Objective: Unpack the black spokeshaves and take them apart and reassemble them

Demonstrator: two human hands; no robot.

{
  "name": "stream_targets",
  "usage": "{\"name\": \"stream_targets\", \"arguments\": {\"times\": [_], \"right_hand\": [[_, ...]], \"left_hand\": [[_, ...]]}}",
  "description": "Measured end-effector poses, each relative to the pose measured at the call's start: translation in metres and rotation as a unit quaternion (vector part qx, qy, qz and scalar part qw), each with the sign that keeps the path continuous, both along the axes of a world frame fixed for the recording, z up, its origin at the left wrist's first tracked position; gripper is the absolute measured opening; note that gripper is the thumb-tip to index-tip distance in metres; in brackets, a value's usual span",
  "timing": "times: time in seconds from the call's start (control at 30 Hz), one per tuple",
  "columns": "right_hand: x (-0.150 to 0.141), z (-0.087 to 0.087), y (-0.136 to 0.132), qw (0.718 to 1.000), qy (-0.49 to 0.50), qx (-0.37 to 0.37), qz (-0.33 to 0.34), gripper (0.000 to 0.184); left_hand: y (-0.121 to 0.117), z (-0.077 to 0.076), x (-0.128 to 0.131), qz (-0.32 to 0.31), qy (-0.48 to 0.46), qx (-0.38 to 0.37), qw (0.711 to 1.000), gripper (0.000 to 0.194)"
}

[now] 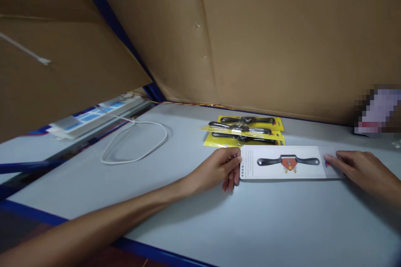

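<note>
A long white packaging card (247, 162), printed with a picture of a black spokeshave, is held level above the table between both my hands. My left hand (224, 169) pinches its left end, thumb on top and fingers curled beneath. At the right end, my right hand (360, 171) grips it with the fingers stretched along its top face and the thumb's place hard to see. Just behind the card lie several packaged spokeshaves (241, 128), black tools on yellow cards under clear plastic, stacked loosely and overlapping.
The grey table (175, 225) has a blue front edge. A looped white cable (138, 160) lies to the left. Farther left are white boxes with blue labels (94, 114). Cardboard panels (282, 41) rise at the back and left. A pixelated object (380, 110) stands at right.
</note>
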State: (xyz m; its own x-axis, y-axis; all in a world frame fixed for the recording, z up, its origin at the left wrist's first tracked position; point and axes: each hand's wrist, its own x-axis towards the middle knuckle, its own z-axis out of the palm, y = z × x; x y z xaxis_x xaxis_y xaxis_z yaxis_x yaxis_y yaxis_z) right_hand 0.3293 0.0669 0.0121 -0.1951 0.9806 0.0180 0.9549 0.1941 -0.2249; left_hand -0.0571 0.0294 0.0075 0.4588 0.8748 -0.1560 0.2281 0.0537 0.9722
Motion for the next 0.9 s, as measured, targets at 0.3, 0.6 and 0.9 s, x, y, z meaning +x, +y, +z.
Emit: {"name": "stream_targets", "arguments": {"times": [0.3,0.6,0.9], "right_hand": [[-0.016,-0.003,-0.003,0.995,0.090,0.021,-0.029,0.070],[-0.004,0.007,0.001,0.962,0.207,-0.176,-0.011,0.065],[0.004,0.017,0.003,0.890,0.370,-0.266,-0.011,0.047]], "left_hand": [[0.004,-0.002,-0.004,0.021,0.015,-0.001,1.000,0.038],[0.008,0.002,-0.004,0.022,0.025,0.005,0.999,0.040],[0.007,0.003,-0.004,0.031,0.011,-0.003,0.999,0.039]]}}
